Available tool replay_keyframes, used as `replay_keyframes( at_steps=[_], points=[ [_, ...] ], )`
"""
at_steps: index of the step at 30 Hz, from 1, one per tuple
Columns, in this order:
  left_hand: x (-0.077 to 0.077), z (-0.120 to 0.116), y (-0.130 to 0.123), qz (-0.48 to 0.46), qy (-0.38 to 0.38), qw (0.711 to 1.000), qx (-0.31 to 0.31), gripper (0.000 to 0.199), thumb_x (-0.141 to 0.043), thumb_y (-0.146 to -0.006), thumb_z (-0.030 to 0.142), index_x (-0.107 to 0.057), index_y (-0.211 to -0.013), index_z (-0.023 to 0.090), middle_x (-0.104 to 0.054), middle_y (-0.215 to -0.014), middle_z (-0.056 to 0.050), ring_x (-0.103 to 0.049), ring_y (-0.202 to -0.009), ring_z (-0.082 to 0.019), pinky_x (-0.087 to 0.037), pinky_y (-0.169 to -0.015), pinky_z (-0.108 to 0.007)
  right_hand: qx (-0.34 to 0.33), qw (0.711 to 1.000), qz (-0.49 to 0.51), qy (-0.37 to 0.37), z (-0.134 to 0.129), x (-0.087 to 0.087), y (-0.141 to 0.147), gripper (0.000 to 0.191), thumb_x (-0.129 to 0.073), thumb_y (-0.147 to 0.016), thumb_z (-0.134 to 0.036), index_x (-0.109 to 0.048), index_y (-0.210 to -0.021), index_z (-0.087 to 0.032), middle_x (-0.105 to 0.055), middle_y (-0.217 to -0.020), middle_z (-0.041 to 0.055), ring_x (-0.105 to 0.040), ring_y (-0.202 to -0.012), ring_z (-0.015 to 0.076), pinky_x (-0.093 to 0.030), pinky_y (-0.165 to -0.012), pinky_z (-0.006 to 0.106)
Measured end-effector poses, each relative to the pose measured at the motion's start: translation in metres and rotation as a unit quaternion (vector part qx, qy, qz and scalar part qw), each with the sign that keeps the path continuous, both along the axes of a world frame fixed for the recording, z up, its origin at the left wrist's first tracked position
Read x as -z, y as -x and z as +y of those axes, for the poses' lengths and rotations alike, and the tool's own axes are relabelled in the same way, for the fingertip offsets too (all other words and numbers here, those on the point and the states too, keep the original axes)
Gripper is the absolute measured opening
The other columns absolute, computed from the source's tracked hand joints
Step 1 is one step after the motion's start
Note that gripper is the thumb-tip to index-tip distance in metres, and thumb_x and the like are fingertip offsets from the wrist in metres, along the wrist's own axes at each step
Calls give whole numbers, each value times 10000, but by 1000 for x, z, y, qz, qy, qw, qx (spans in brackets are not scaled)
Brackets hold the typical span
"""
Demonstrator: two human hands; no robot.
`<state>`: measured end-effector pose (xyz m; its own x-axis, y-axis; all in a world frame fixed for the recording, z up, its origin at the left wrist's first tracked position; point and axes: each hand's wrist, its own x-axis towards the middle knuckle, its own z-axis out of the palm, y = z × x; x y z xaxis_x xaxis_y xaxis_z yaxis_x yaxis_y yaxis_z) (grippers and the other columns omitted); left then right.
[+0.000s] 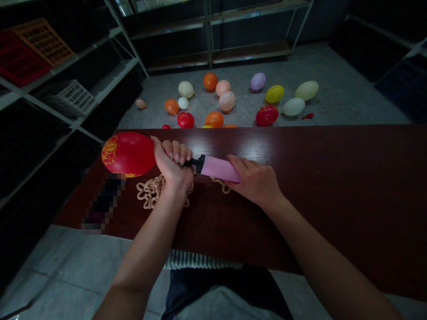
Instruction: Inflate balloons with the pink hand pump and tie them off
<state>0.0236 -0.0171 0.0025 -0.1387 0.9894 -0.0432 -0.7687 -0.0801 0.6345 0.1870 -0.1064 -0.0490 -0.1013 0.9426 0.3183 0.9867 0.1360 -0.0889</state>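
My left hand is closed around the neck of a red printed balloon and the black nozzle of a pink hand pump. The balloon is partly inflated and lies to the left, with a yellow pattern on its far end. My right hand rests on the pump's pink barrel, its fingers wrapped over the far end. A tangle of beige looped cord lies on the table under my left wrist, and a short length shows beneath the pump.
The dark red wooden table runs across the view, with a pixelated object on its left part. Several inflated balloons lie on the grey floor beyond it. Metal shelves holding plastic crates stand at left.
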Motion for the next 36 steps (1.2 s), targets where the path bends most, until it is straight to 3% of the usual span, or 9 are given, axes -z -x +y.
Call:
replay_keyframes(
  at_steps=[8, 15, 26, 31, 36],
  points=[
    [3, 14, 11, -31, 24, 999, 16, 607, -341, -1009, 482, -169, -509, 185, -178, -407, 58, -181, -314, -59, -200, -357, -224, 2, 1000, 2, -25, 7, 1, 2, 589, -485, -855, -683, -603, -1203, -223, -722, -925, 60, -625, -743, 193, -291, -584, 290],
    [4, 31, 33, -52, 31, 998, -31, 552, -343, -1021, 387, -188, -530, 189, -185, -416, 66, -195, -316, -57, -195, -371, -218, 18, 997, -34, -61, 14, 6, -1, 588, -516, -838, -681, -613, -1213, -238, -714, -952, 57, -624, -792, 199, -285, -600, 298],
    [-1, 48, 78, -73, 21, 992, -96, 516, -342, -1020, 371, -180, -564, 191, -191, -433, 71, -185, -335, -62, -210, -385, -214, 42, 989, -111, -91, 17, 3, -37, 454, -571, -868, -511, -601, -1218, -223, -698, -978, 70, -596, -872, 227, -331, -673, 311],
    [-11, 38, 72, -71, -1, 994, -89, 526, -328, -1026, 375, -163, -564, 184, -196, -430, 68, -187, -332, -56, -207, -386, -210, 57, 988, -93, -109, 13, 2, -45, 439, -558, -879, -524, -597, -1205, -232, -692, -1007, 70, -586, -876, 227, -319, -660, 307],
    [-19, 26, 58, -68, -21, 993, -90, 529, -291, -1035, 350, -162, -551, 179, -184, -407, 67, -172, -319, -52, -161, -380, -215, 41, 993, -79, -82, 12, 6, -46, 546, -482, -877, -654, -610, -1160, -206, -686, -959, 89, -595, -844, 230, -305, -652, 307]
  ],
)
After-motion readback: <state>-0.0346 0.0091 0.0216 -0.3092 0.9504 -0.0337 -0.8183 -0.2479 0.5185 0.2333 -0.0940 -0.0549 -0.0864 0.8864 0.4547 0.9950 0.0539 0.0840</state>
